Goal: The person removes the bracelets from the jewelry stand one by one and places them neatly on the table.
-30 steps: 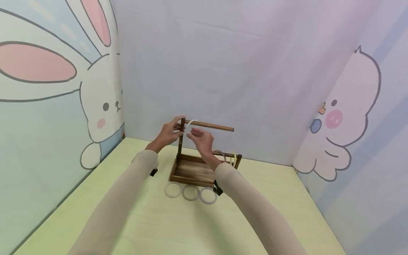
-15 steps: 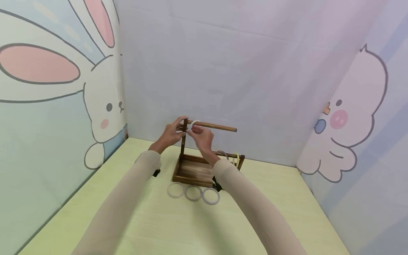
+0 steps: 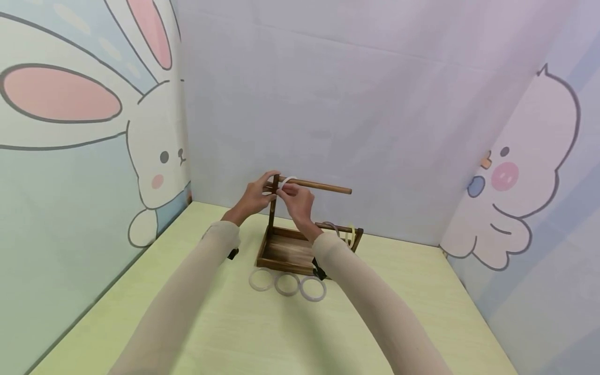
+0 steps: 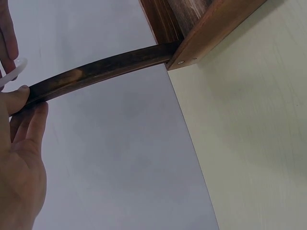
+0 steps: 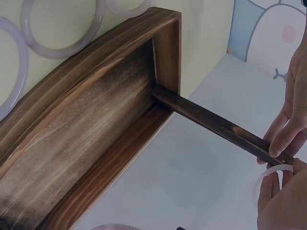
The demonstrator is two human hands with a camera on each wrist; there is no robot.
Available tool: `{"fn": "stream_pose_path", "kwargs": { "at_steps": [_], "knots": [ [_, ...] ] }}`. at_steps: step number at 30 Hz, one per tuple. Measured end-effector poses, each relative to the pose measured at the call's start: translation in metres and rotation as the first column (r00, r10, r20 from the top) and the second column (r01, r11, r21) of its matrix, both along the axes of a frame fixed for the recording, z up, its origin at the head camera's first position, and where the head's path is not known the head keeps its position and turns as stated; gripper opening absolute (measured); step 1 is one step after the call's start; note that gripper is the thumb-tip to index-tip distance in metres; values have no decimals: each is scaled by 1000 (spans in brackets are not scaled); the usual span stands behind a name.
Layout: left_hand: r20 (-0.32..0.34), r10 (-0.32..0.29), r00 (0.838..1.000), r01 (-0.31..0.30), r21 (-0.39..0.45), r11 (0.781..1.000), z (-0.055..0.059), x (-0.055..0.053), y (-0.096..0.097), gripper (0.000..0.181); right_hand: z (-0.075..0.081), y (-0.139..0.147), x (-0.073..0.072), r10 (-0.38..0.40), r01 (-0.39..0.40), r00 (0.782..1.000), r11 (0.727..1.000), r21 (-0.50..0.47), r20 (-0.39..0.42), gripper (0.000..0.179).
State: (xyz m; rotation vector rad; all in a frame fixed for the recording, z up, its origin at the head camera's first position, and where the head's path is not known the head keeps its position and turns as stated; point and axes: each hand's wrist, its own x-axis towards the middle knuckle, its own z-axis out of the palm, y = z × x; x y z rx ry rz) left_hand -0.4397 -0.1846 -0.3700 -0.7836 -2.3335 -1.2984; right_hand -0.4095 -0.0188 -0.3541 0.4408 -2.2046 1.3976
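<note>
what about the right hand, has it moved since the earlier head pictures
Yes, the right hand has shifted slightly leftward in the head view, closer to the wooden upright post.

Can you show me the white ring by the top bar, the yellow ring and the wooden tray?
White ring (image 3: 285,180): head view, on its upper curve.
Yellow ring (image 3: 353,236): head view, on its right side.
Wooden tray (image 5: 96,112): right wrist view, on its bare floor.

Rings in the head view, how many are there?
6. On the table, a left ring, middle ring and right ring; a white ring on the upper bar; a brownish ring and yellow ring on the lower bar. The right arm may hide more.
</note>
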Motion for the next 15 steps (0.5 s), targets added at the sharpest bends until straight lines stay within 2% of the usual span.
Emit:
{"fn": "stream_pose_path", "kwargs": {
  "at_steps": [3, 8, 15],
  "knots": [
    [2, -13, 1000, 13, 8, 1000, 1, 0, 1, 69, 1, 3, 0, 6, -6, 1000, 1000, 26, -30, 18],
    [10, 5, 1000, -5, 5, 1000, 1, 0, 1, 70, 0, 10, -1, 0, 9, 997, 994, 112, -78, 19],
    [43, 7, 999, -7, 14, 1000, 0, -1, 2, 71, 0, 19, 3, -9, 19, 998, 987, 160, -63, 25]
  ]
}}
